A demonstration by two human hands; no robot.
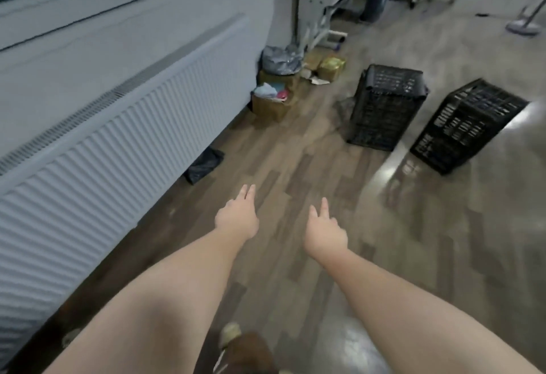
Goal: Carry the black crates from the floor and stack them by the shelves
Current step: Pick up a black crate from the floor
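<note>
Slatted black crates (pixel 385 107); bare hands (pixel 237 216)

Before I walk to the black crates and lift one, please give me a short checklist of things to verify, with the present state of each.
1. Both hands free: left hand and right hand hold nothing, fingers extended. Ok.
2. Crates in sight: near crate and far crate both stand on the floor, ahead and to the right. Ok.
3. Crates apart from each other, so one can be lifted alone. Ok.
4. Path to the crates: bare floor between hands and crates. Ok.
5. Floor dry: a bright glare lies beside the far crate; wet or only shiny, cannot tell.
6. Crates empty: both seem turned bottom up; insides hidden. Cannot tell.
</note>
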